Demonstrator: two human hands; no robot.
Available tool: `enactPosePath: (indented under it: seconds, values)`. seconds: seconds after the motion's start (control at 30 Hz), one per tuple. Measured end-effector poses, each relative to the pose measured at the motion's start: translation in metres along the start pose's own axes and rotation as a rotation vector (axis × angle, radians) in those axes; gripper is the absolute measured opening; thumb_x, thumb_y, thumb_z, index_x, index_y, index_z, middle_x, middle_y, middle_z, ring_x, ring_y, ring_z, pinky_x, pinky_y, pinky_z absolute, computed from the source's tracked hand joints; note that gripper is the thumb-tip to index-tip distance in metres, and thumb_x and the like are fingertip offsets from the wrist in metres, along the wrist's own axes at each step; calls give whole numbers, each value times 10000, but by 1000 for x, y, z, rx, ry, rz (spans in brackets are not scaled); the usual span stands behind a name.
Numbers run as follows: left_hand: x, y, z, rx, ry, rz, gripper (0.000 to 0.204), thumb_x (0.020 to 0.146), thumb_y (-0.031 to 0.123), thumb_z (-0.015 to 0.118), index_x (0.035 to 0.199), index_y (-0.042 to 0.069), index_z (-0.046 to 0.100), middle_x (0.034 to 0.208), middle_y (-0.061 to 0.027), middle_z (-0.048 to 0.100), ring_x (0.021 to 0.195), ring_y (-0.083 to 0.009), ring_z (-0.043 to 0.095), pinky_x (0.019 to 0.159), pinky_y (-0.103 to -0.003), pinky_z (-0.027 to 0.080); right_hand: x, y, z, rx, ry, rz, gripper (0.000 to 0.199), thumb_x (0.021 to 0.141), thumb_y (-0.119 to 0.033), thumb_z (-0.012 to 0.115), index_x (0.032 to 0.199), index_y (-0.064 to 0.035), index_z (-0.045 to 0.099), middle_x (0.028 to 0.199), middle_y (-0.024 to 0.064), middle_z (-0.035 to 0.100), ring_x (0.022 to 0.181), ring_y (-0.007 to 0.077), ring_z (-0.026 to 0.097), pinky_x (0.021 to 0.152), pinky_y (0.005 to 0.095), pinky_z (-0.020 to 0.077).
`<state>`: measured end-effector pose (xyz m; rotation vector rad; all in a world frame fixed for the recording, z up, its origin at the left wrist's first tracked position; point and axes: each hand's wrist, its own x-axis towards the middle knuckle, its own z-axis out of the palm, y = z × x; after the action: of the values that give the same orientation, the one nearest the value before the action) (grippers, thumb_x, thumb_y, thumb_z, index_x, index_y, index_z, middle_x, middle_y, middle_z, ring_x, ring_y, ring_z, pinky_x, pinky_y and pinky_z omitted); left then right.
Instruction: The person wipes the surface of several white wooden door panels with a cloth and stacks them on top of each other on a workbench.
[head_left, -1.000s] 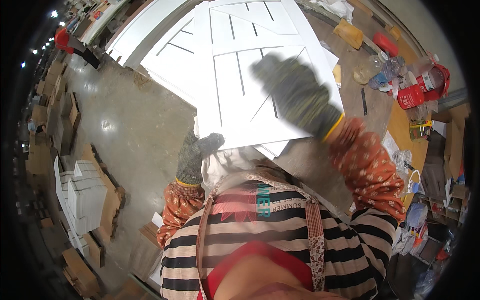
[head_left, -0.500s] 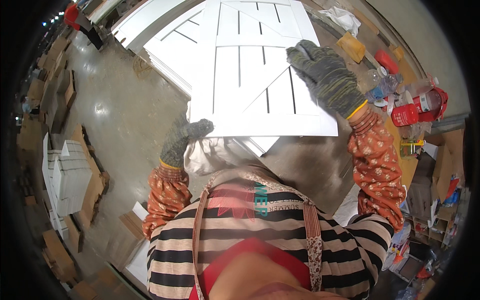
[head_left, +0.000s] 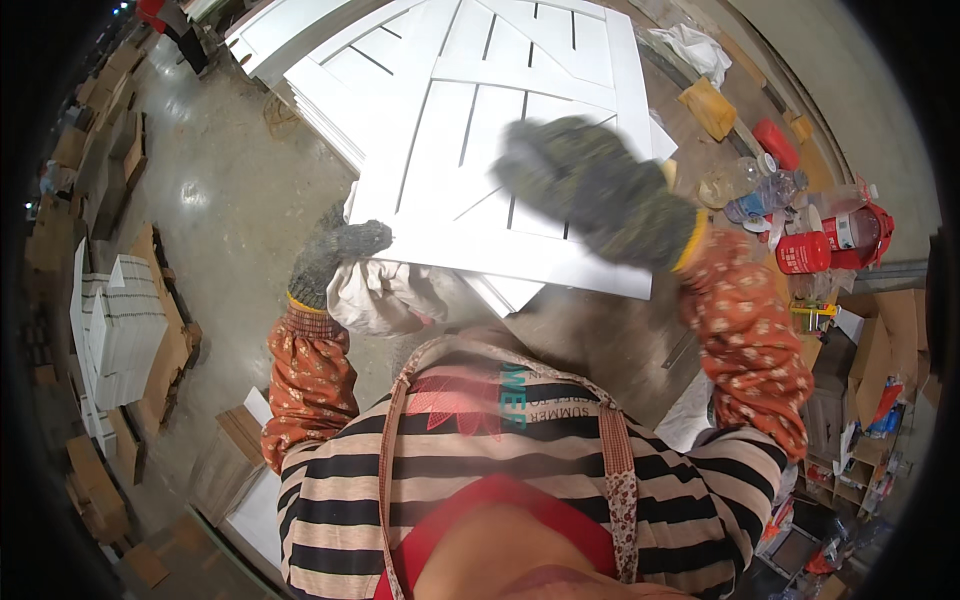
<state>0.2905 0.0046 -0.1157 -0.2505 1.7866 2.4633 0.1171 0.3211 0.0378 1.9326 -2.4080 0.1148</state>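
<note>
The head view looks down on a flat white panel [head_left: 520, 150] of smooth painted slats with narrow dark gaps and a diagonal brace, lying at twelve o'clock on a stack of similar white boards [head_left: 300, 60]. The left hand [head_left: 330, 255], in a coarse grey knitted glove with a yellow cuff band, is curled shut on the panel's near left corner at ten o'clock, with a crumpled white cloth [head_left: 385, 295] bunched just beneath it. The right hand [head_left: 590, 190], in a matching speckled glove, is blurred; it hangs flat over the panel's near edge at one o'clock with fingers spread, and whether it touches the surface cannot be told. Both forearms wear orange floral sleeves.

At two to three o'clock the worktop [head_left: 620, 340] carries clutter: a red can [head_left: 815, 250], clear plastic bottles [head_left: 745, 185] and a tan block [head_left: 708, 108]. At nine o'clock, on the glossy concrete floor [head_left: 220, 200], sit brown cardboard boxes [head_left: 150, 340] and ribbed white stacks [head_left: 125, 315].
</note>
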Motion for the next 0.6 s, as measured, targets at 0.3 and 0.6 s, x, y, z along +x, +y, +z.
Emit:
enactPosePath:
  seconds: [0.3, 0.6]
  values:
    - [-2, 1, 39, -323, 169, 80, 731, 917, 35, 588, 1497, -88, 160, 1072, -222, 661, 959, -273, 680, 913, -361, 573, -44, 69, -4, -553, 222, -50, 237, 949, -182, 574, 1157, -119, 667, 1149, 125, 630, 993, 270, 641, 866, 386, 550]
    - [-17, -3, 77, -463, 93, 37, 443, 931, 59, 607, 1326, -69, 453, 1076, -222, 649, 978, -302, 683, 898, -343, 583, -100, -7, -12, -103, 226, 469, 336, 951, -140, 558, 1281, -120, 620, 1224, 71, 648, 1101, 272, 618, 957, 386, 491]
